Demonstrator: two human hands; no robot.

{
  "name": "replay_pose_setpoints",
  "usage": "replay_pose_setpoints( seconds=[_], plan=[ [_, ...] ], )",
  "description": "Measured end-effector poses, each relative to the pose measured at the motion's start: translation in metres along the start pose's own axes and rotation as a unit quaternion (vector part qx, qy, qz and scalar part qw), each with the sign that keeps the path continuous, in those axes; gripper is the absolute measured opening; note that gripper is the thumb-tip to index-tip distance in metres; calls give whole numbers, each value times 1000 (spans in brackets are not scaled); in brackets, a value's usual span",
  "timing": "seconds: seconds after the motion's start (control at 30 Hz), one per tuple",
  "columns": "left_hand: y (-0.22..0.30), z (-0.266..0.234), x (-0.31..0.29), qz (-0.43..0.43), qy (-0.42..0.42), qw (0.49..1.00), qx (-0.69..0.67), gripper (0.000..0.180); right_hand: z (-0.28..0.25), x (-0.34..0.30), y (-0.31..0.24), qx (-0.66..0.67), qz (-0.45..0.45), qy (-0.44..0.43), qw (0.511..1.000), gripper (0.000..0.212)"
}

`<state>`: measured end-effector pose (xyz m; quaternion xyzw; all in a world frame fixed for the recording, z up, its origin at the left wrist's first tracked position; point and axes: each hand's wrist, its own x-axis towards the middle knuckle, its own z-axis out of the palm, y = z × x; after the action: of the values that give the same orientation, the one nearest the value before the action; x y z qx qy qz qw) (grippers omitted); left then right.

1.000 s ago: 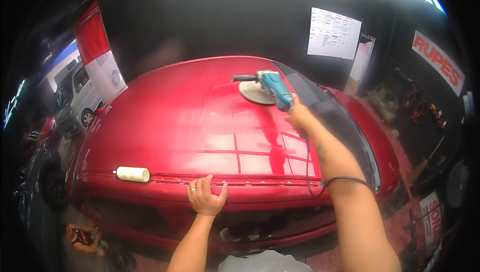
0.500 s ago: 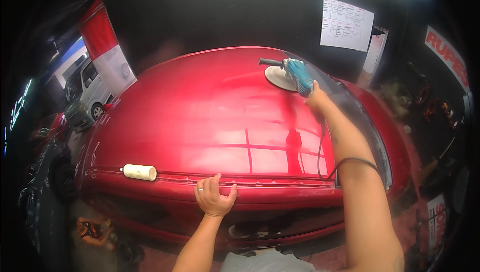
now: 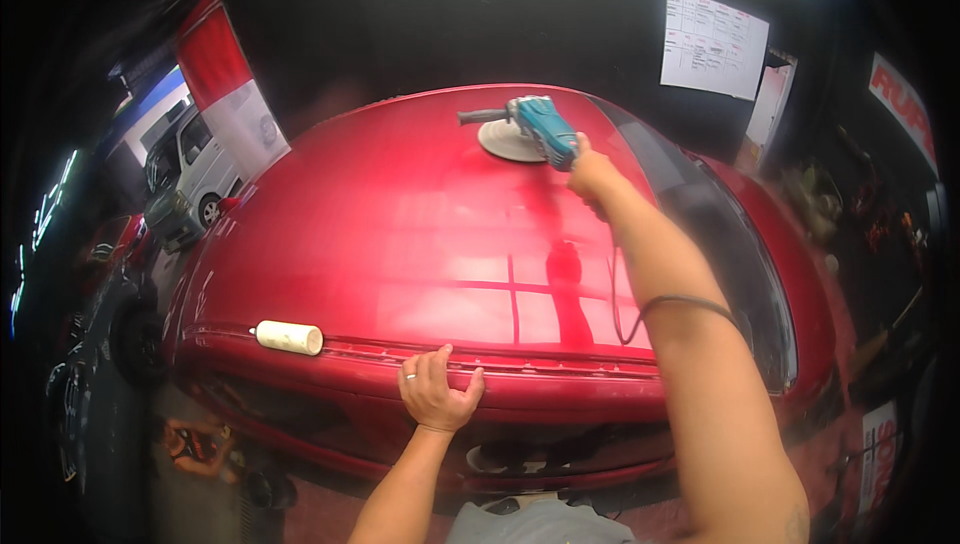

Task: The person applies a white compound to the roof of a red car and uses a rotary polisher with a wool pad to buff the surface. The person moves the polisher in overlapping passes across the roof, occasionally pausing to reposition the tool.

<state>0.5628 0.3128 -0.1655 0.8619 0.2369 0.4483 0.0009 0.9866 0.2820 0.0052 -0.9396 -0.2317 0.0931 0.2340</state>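
Observation:
A glossy red car roof (image 3: 400,244) fills the middle of the view. My right hand (image 3: 592,176) reaches far across it and grips the rear of a teal electric polisher (image 3: 535,129), whose white round pad lies flat on the far part of the roof. A black cord loops over my right forearm. My left hand (image 3: 437,394) rests flat on the near roof edge with its fingers spread, a ring on one finger. A cream cylinder-shaped bottle (image 3: 288,338) lies on its side on the roof edge, left of my left hand.
The dark windscreen (image 3: 735,254) slopes down at the right. A red and white banner (image 3: 232,94) and parked vehicles (image 3: 190,169) stand at the left. A white paper sheet (image 3: 712,42) hangs on the dark back wall. Tools and clutter lie on the floor at lower left.
The polisher has slid farther away across the roof as my right arm stretched out. My left hand has stayed on the near edge, and the view has shifted slightly.

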Motion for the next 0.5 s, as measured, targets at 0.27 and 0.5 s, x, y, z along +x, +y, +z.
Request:
replay_pose_setpoints(
  seconds=[0.27,0.5],
  plan=[
    [-2,0,-4,3,-5,1000,0,56,15,-13,-49,-1,-45,-7,999,105],
    [1,2,-3,14,-1,1000,8,56,10,-33,-57,-18,-83,-44,995,103]
  ],
)
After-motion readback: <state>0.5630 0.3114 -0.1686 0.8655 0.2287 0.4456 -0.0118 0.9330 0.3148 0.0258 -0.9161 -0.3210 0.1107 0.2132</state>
